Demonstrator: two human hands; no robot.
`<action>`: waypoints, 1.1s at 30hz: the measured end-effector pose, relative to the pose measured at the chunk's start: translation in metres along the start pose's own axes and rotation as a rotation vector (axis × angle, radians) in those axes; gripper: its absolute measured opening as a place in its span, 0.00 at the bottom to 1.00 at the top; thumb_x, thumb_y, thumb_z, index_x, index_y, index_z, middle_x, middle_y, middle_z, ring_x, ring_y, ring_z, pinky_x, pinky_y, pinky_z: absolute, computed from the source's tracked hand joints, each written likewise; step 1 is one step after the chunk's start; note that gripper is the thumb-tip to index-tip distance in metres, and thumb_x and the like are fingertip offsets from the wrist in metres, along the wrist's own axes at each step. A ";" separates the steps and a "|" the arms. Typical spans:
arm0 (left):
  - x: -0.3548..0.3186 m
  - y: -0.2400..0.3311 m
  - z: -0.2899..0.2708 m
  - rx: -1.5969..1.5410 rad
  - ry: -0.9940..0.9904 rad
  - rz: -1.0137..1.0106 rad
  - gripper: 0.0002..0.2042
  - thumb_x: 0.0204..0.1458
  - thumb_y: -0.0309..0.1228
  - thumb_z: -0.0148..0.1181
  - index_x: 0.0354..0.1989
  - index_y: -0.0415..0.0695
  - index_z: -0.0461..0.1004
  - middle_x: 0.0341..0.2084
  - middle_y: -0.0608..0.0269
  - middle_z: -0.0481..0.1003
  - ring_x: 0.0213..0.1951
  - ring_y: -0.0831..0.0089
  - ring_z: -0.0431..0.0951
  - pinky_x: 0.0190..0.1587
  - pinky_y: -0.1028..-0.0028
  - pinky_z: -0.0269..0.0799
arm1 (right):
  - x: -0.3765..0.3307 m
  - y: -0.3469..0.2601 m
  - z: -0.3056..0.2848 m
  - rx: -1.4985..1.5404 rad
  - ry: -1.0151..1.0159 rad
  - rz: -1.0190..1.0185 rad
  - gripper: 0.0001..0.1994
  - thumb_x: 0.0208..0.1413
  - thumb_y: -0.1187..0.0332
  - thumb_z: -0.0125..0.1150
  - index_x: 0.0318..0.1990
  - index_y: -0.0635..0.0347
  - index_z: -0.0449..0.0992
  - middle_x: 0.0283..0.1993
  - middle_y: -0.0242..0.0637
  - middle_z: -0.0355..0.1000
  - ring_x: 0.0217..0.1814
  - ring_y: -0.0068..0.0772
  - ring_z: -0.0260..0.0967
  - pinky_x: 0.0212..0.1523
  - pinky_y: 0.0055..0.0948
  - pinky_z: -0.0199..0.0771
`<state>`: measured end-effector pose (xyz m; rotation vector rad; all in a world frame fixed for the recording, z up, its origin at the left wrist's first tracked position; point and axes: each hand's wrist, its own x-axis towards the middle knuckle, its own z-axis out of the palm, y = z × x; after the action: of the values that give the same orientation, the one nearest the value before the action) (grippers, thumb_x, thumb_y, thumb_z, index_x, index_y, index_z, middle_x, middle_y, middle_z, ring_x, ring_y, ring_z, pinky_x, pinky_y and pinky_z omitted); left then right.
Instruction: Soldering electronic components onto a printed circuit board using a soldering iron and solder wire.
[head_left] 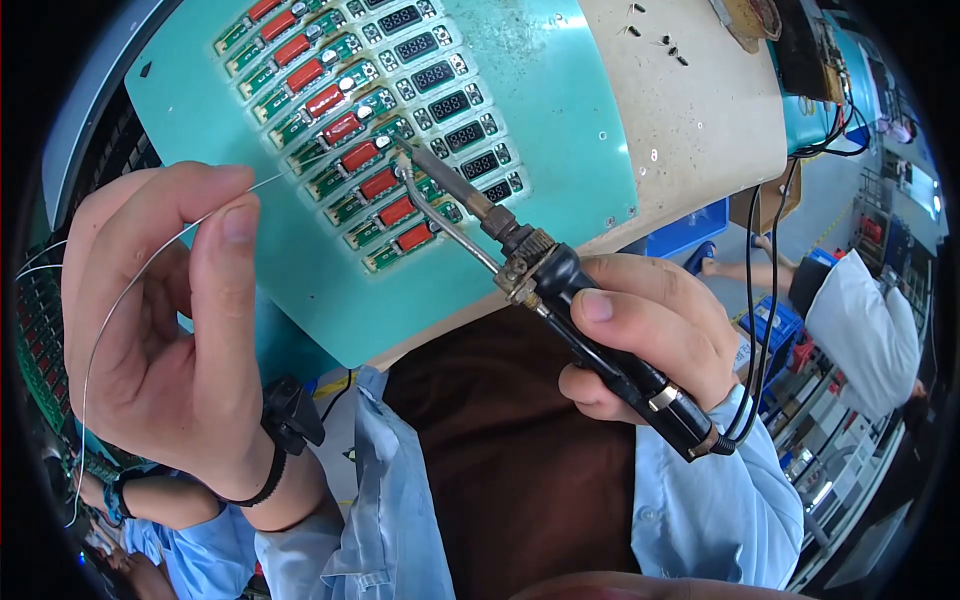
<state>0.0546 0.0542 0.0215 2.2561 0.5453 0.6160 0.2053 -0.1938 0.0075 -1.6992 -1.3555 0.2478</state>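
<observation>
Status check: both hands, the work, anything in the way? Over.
Left hand pinches thin silver wire. Right hand grips black-handled soldering iron, metal tip over green circuit boards with red rectangular components. Iron hides part of the boards.

Beige tabletop (705, 125), bare down its right side, and a green mat (560, 150) spreads over the left! Boards (341, 127) line up across that mat in one slanting column, red blocks (325, 101) beside black displays (433, 76); small black parts (673, 51) lie scattered on the beige, well beyond the near edge.
</observation>
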 end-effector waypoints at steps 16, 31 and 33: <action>0.005 -0.001 0.003 0.012 -0.045 0.015 0.06 0.61 0.16 0.63 0.44 0.31 0.80 0.44 0.55 0.80 0.41 0.77 0.81 0.41 0.82 0.77 | 0.000 0.004 0.003 -0.013 0.000 0.016 0.21 0.55 0.66 0.76 0.55 0.63 0.80 0.47 0.46 0.80 0.43 0.41 0.82 0.38 0.33 0.83; 0.006 0.000 0.007 -0.006 -0.014 -0.022 0.05 0.61 0.16 0.63 0.44 0.31 0.80 0.44 0.56 0.79 0.39 0.79 0.80 0.40 0.83 0.75 | 0.002 0.000 -0.002 0.021 -0.055 0.070 0.24 0.54 0.66 0.77 0.57 0.62 0.79 0.48 0.46 0.80 0.45 0.43 0.82 0.40 0.35 0.83; 0.006 0.000 0.007 0.001 -0.018 -0.013 0.05 0.61 0.16 0.63 0.44 0.31 0.80 0.44 0.56 0.79 0.39 0.79 0.80 0.40 0.83 0.75 | 0.002 0.000 -0.002 0.021 -0.056 0.073 0.24 0.54 0.66 0.77 0.57 0.62 0.79 0.48 0.46 0.80 0.45 0.43 0.82 0.40 0.35 0.83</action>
<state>0.0630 0.0540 0.0185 2.2548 0.5515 0.5889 0.2070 -0.1933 0.0096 -1.7376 -1.3283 0.3531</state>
